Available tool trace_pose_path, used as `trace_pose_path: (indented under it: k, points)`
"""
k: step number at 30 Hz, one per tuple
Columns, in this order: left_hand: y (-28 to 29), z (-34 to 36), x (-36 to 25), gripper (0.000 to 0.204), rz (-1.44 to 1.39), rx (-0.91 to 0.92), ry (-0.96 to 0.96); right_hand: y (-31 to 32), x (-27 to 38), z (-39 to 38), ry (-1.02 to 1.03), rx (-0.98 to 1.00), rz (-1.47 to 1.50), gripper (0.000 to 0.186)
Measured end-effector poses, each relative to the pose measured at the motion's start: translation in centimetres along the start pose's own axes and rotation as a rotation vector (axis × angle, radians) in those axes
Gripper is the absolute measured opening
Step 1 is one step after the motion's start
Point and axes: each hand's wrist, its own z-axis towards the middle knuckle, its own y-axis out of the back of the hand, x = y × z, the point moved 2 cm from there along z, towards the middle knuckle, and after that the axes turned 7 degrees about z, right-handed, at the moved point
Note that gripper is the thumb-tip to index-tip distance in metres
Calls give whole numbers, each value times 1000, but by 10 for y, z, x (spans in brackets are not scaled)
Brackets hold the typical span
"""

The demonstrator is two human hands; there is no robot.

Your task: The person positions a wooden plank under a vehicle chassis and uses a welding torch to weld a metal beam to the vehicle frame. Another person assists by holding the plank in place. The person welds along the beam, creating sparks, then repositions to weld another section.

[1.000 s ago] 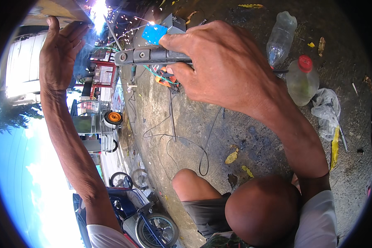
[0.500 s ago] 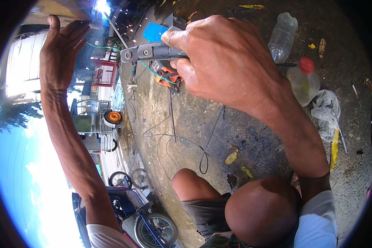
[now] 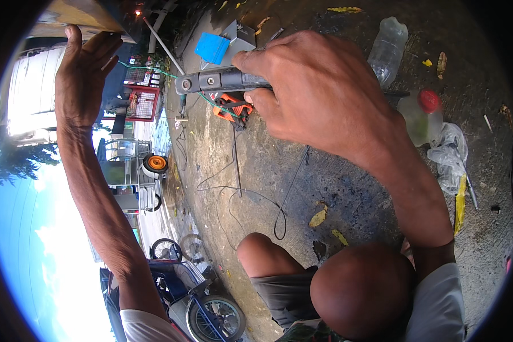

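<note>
My right hand (image 3: 330, 91) is closed around the dark handle of a welding electrode holder (image 3: 211, 81). From its tip a thin grey welding electrode (image 3: 164, 47) reaches up and left. Near the electrode's far end, a small orange-red spot (image 3: 138, 12) glows on dark metal. My left hand (image 3: 84, 77) is raised at the upper left, fingers stretched out. Its fingertips meet the lower edge of a brownish, worn panel (image 3: 77, 17); the exact contact is hard to see.
Behind the holder lie a blue box (image 3: 212, 48) and an orange-black tool (image 3: 232, 108). A cable (image 3: 239, 187) loops over the concrete. Clear bottles (image 3: 389, 51), one with a red cap (image 3: 429, 101), and a plastic bag (image 3: 449, 154) lie right. A tricycle (image 3: 211, 313) stands lower left.
The bright blue-white arc and flying sparks are gone, leaving a small red glow. My right hand and the electrode holder have shifted slightly right. My left hand stays nearly still.
</note>
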Motion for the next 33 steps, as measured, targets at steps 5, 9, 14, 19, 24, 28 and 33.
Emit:
trace_pose_path:
  k: [5, 9, 14, 19, 24, 28, 33]
  points:
    - [0, 1, 0, 95, -7, -2, 2, 1, 0, 5, -62, 117, -26, 17]
    - [1, 3, 1, 94, 4, 13, -20, 9, 2, 11, -139, 282, -94, 36]
    - [-8, -3, -4, 101, -27, 4, -5, 7, 4, 15, -130, 289, -110, 35]
    - [-3, 1, -2, 97, -86, -22, 44, 6, 3, 14, -151, 274, -150, 31]
    - [-6, -3, -4, 95, -67, -28, 25, 7, 8, 13, -107, 182, -136, 34]
    - [-8, -3, -2, 93, -106, -45, -75, 9, 0, 13, -68, 192, -72, 34]
    - [-5, -3, -4, 85, -63, -19, 21, 10, 0, 7, -193, 418, -58, 35]
